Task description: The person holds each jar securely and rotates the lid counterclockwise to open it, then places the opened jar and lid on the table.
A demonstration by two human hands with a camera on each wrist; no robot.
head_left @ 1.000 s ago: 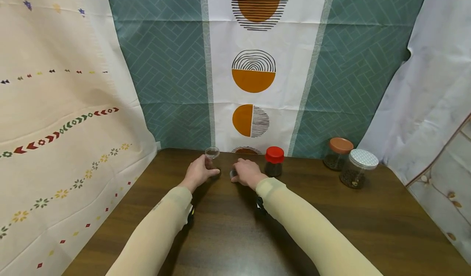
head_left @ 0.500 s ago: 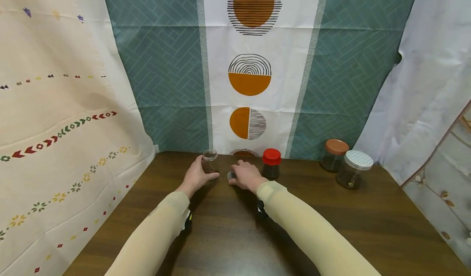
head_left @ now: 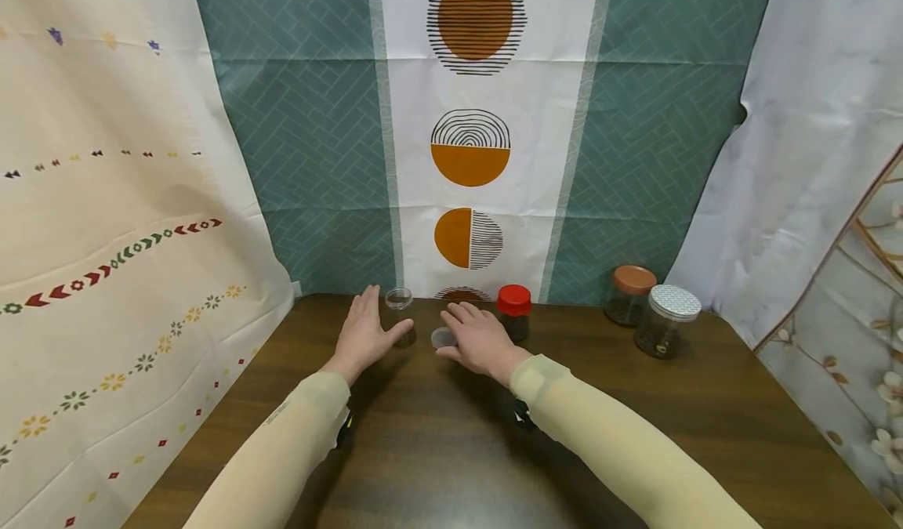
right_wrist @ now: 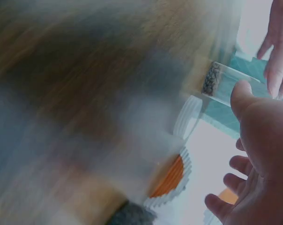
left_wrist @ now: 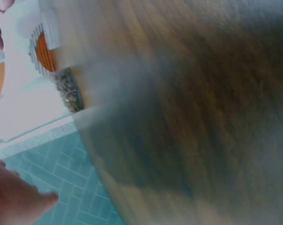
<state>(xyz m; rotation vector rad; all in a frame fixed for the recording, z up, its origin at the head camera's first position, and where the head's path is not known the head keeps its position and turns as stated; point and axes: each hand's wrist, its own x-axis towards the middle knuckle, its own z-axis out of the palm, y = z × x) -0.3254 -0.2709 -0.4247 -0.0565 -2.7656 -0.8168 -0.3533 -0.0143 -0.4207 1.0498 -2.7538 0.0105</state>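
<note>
- Left hand (head_left: pixel 361 337), left of centre in the head view: fingers straight, thumb spread, gripping nothing; the thumb overlaps the jar, and I cannot tell whether it touches.
- Right hand (head_left: pixel 483 342), just right of centre: fingers extended, thumb apart, holding nothing. The two hands are apart.
- Uncapped clear cylindrical jar (head_left: pixel 400 313) with small brown pieces in its bottom: upright near the table's far edge, at the frame's centre, between the hands.
- Round whitish translucent lid (head_left: pixel 442 337): on the table right of that jar, beside the right hand; the right wrist view shows the thumb clear of it.
- Red-lidded clear jar with dark contents (head_left: pixel 514 312): just beyond the right hand.
- Orange-brown-lidded clear jar (head_left: pixel 631 295) and white-patterned-lidded clear jar (head_left: pixel 666 322): close together, right of centre.
- Dark brown wood-grain table (head_left: pixel 423 451): lower frame.
</note>
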